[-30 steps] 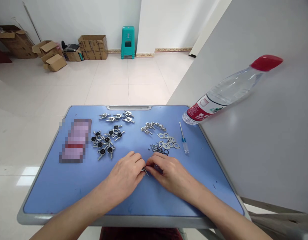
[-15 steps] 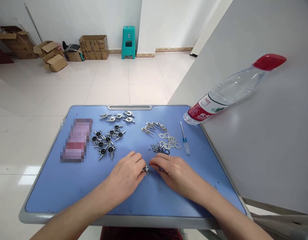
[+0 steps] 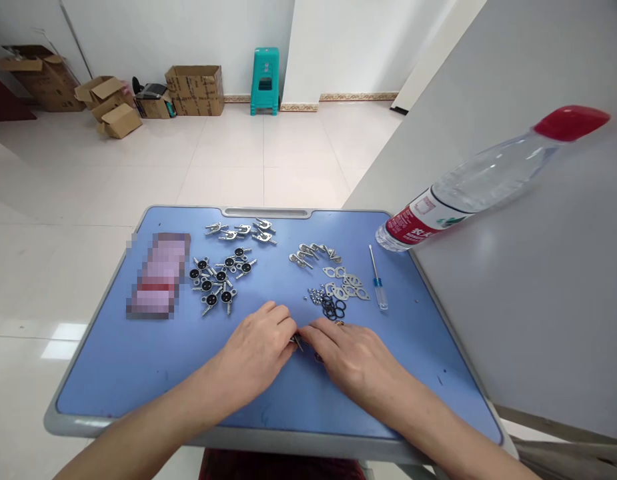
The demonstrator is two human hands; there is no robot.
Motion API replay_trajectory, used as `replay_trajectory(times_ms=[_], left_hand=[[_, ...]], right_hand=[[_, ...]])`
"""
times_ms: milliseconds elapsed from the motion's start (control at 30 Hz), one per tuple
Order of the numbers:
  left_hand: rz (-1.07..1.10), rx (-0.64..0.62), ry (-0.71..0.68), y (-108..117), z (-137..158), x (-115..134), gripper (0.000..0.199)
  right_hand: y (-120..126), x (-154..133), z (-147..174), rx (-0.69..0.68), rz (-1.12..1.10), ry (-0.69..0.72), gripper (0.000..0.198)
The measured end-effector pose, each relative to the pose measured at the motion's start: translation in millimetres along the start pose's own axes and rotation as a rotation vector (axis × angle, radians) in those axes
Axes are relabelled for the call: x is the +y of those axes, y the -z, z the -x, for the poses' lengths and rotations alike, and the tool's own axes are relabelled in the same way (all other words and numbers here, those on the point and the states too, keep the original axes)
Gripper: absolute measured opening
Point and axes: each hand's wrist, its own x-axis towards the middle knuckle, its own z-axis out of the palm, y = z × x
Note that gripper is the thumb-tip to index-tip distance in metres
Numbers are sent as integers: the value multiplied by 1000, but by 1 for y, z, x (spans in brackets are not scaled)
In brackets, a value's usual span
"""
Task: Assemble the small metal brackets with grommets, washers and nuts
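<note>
My left hand (image 3: 262,347) is closed around a small metal fitting (image 3: 297,342) with thin pins or tubes sticking out; most of it is hidden by the fingers. Against that fitting, the fingertips of my right hand (image 3: 349,348) are pinched together, and whatever they grip is covered. Just beyond my right hand lie black O-rings (image 3: 333,308), tiny screws (image 3: 315,295) and flat metal plates (image 3: 345,285). Several small metal pieces with stems (image 3: 313,253) form an arc behind them. To the left is a cluster of metal fittings with black round centres (image 3: 221,276).
More metal fittings (image 3: 243,231) lie near the back edge of the blue table (image 3: 138,373). A pixelated flat object (image 3: 161,277) is on the left. On the right are a screwdriver (image 3: 379,283) and a water bottle (image 3: 453,200) beside a grey panel (image 3: 553,287).
My right fingertips have moved left onto the fitting in my left hand. More of the O-rings shows now. The whole view has shifted slightly.
</note>
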Motion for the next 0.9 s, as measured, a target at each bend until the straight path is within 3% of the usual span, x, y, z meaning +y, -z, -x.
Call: replay_trajectory(times_ms=[567,900], left_hand=[[-19,-5,-14,2,-1,1,14],[-22,17,-21,0,0,0,17]], right_hand=[[3,8,3,-9,-92,-78,26],[-2,3,-1,-8,-107,-19,28]])
